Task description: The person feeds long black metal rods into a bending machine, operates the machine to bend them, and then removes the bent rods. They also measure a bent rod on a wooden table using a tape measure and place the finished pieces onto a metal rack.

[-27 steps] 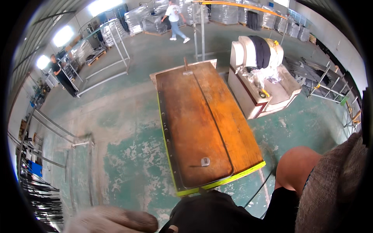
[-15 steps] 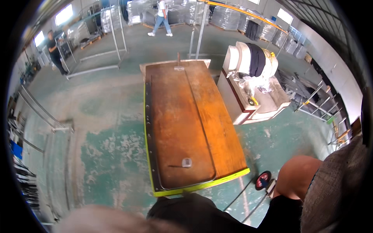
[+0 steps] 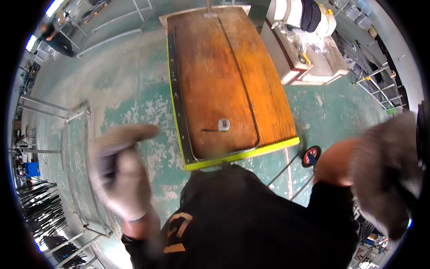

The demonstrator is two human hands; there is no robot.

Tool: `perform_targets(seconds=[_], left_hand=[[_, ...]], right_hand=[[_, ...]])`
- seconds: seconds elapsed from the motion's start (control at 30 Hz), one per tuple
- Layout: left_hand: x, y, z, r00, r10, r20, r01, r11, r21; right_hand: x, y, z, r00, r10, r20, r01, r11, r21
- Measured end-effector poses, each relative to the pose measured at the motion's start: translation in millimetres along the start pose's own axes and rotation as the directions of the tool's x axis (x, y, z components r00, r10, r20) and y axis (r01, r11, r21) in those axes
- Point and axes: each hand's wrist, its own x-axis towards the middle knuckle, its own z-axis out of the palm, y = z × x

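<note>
My left hand (image 3: 123,172), in a pale work glove, is raised left of the wooden table (image 3: 273,103). One finger points toward the table and the others bend; nothing shows in it, and it is open. My right hand (image 3: 385,175), also gloved, is lifted at the far right and smeared by motion, its fingers unclear. A thin dark metal rod bent into a long U (image 3: 240,80) lies on the tabletop. Inside its near end sits a small clear container (image 3: 224,124), beside a short dark stick (image 3: 209,130). Neither hand touches the table.
A yellow-green strip (image 3: 242,154) edges the table's near side. A worn armchair (image 3: 309,67) stands to its right, carrying rolls and plastic. Metal frames (image 3: 74,157) and dark rods (image 3: 42,208) lie left. A red wheel (image 3: 311,157) is near the table's corner. Someone (image 3: 56,38) stands far left.
My view has tipped downward, so the table appears higher up. My left hand has come up into sight from the lower edge. The person walking at the back is out of view.
</note>
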Motion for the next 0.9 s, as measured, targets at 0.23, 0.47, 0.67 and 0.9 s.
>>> perform_targets(seconds=[0.23, 0.47, 0.67, 0.9], left_hand=[[-108.3, -84.9, -2.4, 0.645, -0.764, 0.007, 0.764, 0.645, 0.021], [-122.7, -104.9, 3.4, 0.544, -0.837, -0.065, 0.836, 0.547, -0.047], [-111.9, -130.0, -33.1, 0.543, -0.836, -0.075, 0.826, 0.548, -0.133], [-111.9, -189.5, -72.4, 0.278, -0.899, 0.339, 0.941, 0.184, -0.284]], right_hand=[[-296.8, 41.3, 129.7, 0.238, 0.788, 0.568, -0.664, 0.559, -0.496], [-413.1, 24.3, 182.7, -0.075, 0.744, 0.664, -0.675, 0.453, -0.583], [-341.5, -7.3, 194.0, -0.122, 0.599, 0.791, -0.949, 0.163, -0.269], [-336.5, -104.2, 279.4, -0.013, 0.579, 0.815, -0.964, -0.223, 0.143]])
